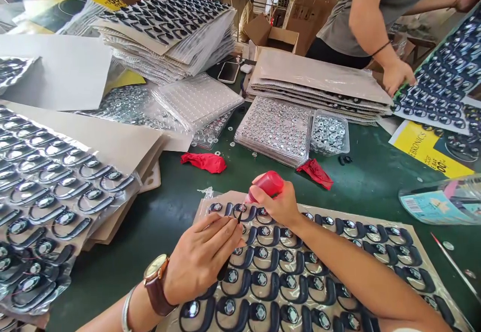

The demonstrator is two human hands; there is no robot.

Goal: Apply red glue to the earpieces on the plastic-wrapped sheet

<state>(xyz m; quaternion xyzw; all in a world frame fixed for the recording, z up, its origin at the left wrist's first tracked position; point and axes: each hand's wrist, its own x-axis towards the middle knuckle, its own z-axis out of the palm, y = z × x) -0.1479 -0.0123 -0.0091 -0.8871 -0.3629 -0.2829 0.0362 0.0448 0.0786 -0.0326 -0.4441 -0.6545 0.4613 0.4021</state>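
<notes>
My left hand [206, 252], with a watch on its wrist, is closed around black tweezers [239, 216], whose tip points at a part in the top row of the sheet. Much of the tweezers is hidden under the fingers. My right hand [283, 204] grips a small red squeeze bottle [272, 182], tilted with its nozzle end down to the left, close above the same row. Below both hands lies a cardboard sheet [408, 229] under clear film, bearing rows of black hook-shaped pieces [261, 278] with round silver centres.
Stacked sheets of similar pieces stand at left [41, 171] and back [169, 21]. A tray of small discs [276, 124] and a clear box of washers [328, 134] sit ahead. Red cloth-like scraps [204, 162] lie nearby. A co-worker's hand [398, 76] holds another sheet.
</notes>
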